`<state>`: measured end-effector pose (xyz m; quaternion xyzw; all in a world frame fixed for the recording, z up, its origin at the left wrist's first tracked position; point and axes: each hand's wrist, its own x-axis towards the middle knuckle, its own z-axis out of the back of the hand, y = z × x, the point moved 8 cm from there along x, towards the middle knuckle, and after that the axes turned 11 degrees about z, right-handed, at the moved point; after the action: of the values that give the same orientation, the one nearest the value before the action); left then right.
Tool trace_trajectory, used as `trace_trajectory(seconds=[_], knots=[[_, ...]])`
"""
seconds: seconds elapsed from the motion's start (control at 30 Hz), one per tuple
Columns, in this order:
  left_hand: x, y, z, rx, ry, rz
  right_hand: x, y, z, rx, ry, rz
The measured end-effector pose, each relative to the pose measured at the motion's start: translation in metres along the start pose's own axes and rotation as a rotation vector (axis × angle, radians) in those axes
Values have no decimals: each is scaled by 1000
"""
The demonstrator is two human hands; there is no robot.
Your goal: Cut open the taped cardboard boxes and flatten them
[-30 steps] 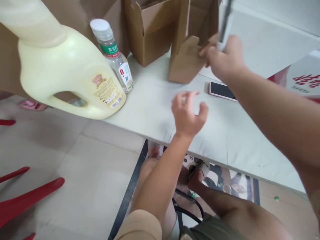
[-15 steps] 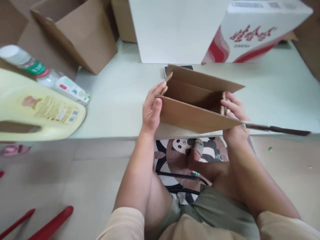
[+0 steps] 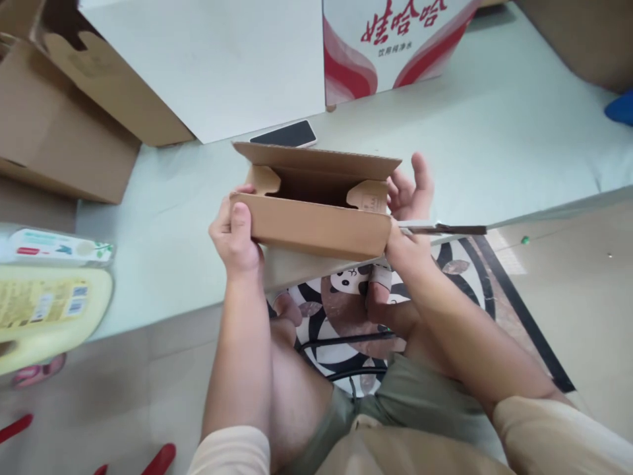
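Left hand (image 3: 236, 239): we grip the cardboard box (image 3: 316, 227) by its left end, presumably steadying it | Right hand (image 3: 409, 249): clasps slim tool (image 3: 445, 228) at box's right end, fingers raised, perhaps bracing too | Box: mouth up, phone (image 3: 287, 134) just beyond
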<state>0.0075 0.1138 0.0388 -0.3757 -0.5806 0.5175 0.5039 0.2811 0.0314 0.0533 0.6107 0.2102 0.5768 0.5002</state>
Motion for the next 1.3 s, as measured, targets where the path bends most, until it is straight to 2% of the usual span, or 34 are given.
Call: trace_trajectory(seconds=[0.13,0.33,0.43,0.53,0.6,0.67,0.7,0.77,0.83,0.93,1.0,1.03,1.17,1.3], knots=[[4,-3,7,-78,24,-94,-2,-9,3,107,-1,73],[5,-7,7,37,118,-142,-4,-13,11,160,-15,151],[7,-6,12,3,90,-95,-4,-27,17,148,-104,58],[15,4,31,-159,-18,23,-8,-49,19,135,-171,-118],[19,16,46,-270,-108,115,-11,-56,8,144,-77,-196],[21,28,53,-336,-150,214,-15,-53,-10,197,87,-212],[20,34,51,-354,-140,273,-18,-47,-19,229,169,-191],[13,45,36,-366,-57,414,-20,-27,-32,270,293,-86],[-2,54,8,-350,102,600,-19,-5,-35,241,347,71],[-32,62,-33,-243,403,810,-15,20,-27,104,327,269],[-45,62,-46,-142,535,834,-13,30,-18,9,307,344],[-48,62,-48,-84,559,822,-13,34,-14,-28,308,371],[-49,64,-43,188,573,783,-15,48,-4,-89,357,450],[-48,57,-45,424,623,697,-20,56,-9,-109,443,492]])
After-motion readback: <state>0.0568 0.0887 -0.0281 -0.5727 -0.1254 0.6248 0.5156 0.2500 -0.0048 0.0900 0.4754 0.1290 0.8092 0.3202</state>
